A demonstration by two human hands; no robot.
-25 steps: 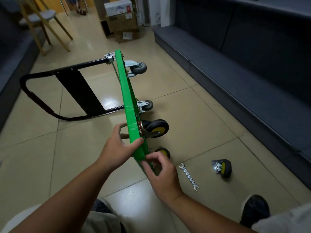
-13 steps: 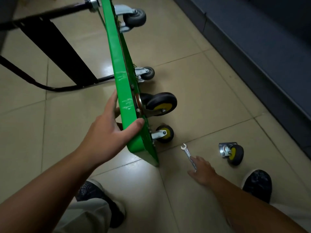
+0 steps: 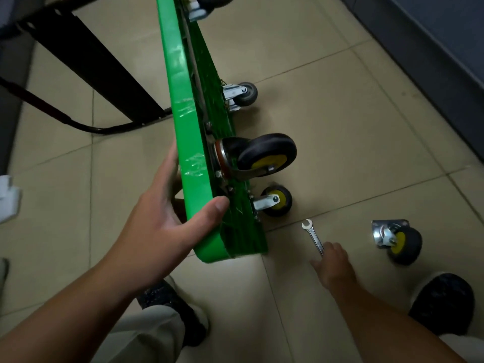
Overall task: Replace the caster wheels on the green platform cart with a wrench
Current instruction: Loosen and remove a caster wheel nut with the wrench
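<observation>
The green platform cart [image 3: 183, 121] stands on its side edge on the tiled floor, underside facing right. My left hand [image 3: 167, 218] grips its near top edge, thumb over the rim. On the underside sit a large black caster with a yellow hub [image 3: 264, 155], a smaller yellow-hub caster [image 3: 275, 200] near the floor and a grey caster [image 3: 243, 94] farther back. A silver open-end wrench [image 3: 311, 234] lies on the floor to the right. My right hand [image 3: 332, 263] is down over the wrench's near end, fingers curled on it. A loose caster [image 3: 398, 241] lies further right.
The cart's black folded handle [image 3: 89, 72] stretches out to the left along the floor. A dark grey step or bench base [image 3: 432, 58] runs along the right. My two dark shoes [image 3: 172, 307] [image 3: 442, 302] stand near the cart's end.
My right hand left the cart's corner and dropped to the wrench on the floor. My view tilted down and closer. My left hand keeps hold of the cart's edge.
</observation>
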